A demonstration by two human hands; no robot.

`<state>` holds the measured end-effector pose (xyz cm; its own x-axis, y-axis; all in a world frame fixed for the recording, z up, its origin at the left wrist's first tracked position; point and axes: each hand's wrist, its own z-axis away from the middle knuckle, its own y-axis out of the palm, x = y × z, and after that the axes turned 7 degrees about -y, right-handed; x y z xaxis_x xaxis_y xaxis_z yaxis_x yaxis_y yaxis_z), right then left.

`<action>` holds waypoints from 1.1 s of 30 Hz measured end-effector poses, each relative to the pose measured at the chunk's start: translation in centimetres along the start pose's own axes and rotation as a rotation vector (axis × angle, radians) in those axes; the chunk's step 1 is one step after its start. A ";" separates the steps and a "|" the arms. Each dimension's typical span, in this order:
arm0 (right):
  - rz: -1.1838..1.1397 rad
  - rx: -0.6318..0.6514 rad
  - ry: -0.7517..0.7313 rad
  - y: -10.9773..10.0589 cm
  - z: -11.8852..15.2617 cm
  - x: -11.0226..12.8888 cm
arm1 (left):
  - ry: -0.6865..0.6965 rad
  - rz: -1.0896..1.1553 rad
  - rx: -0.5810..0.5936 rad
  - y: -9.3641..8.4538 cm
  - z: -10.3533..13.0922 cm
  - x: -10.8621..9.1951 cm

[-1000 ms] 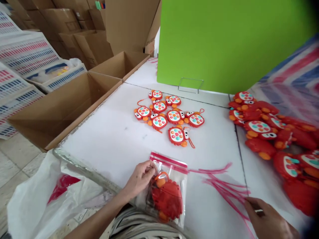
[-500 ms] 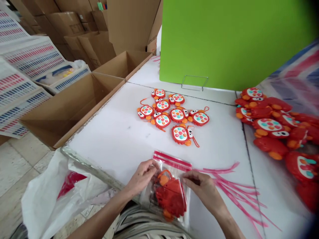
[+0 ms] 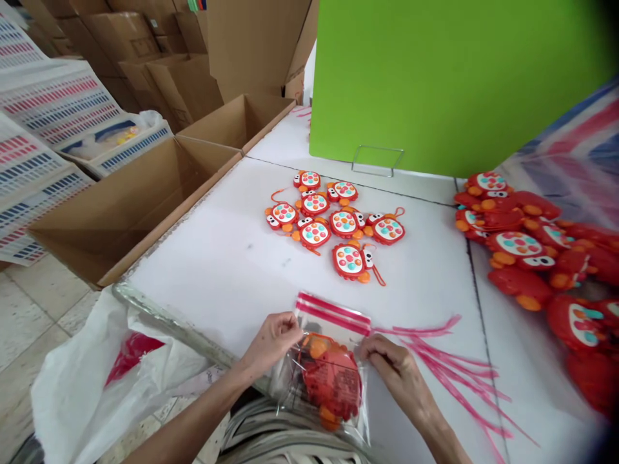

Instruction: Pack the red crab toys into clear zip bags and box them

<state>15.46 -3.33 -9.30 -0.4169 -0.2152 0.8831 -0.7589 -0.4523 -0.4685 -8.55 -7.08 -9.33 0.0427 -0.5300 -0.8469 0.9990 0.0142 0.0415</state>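
Clear zip bag [image 3: 329,361] with red strip holds red toy [image 3: 333,383].

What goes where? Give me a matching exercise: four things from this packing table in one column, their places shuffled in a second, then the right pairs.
1. clear zip bag with red seal strip
2. upright bright green board
3. open brown cardboard box
4. loose pink plastic strips

A. off the table's left edge
B. between the left hand and right hand
C. far side of the table
D. right of the right hand

Pairs: 1-B, 2-C, 3-A, 4-D
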 end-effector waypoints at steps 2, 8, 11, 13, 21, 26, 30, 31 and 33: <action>0.087 -0.001 -0.040 -0.2 0.0 0.5 | 0.023 -0.025 -0.011 0.1 0.2 0.1; 0.410 -0.208 -0.079 -2.6 -2.5 0.9 | 0.191 0.053 -0.268 -4.7 2.5 -5.0; 0.556 -0.205 -0.166 -3.4 -5.7 0.4 | 0.745 0.092 -0.840 -8.4 4.0 -9.7; 0.658 -0.166 -0.233 -3.2 -8.4 0.3 | 0.939 -0.013 -1.113 -8.9 4.7 -11.2; 0.774 -0.039 -0.253 -0.9 -15.2 1.2 | 0.688 -0.867 -0.231 2.9 1.2 1.0; 0.402 -0.222 -0.116 -1.9 -12.7 1.6 | 0.651 -1.143 -0.239 5.4 -1.0 4.5; -0.551 -0.422 0.189 -1.5 -8.5 2.1 | 0.680 -1.144 -0.249 5.3 -1.5 3.9; -0.705 -0.435 0.262 -1.2 -7.5 2.2 | 0.689 -1.140 -0.245 5.4 -1.6 3.8; -0.901 -0.473 0.382 -0.7 -5.7 2.4 | 0.694 -1.143 -0.233 5.4 -1.7 3.6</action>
<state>12.14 1.38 -6.96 0.3239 0.3494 0.8792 -0.9455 0.0875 0.3135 -2.94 -7.49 -13.09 -0.8775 0.1896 -0.4406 0.4548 0.0368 -0.8898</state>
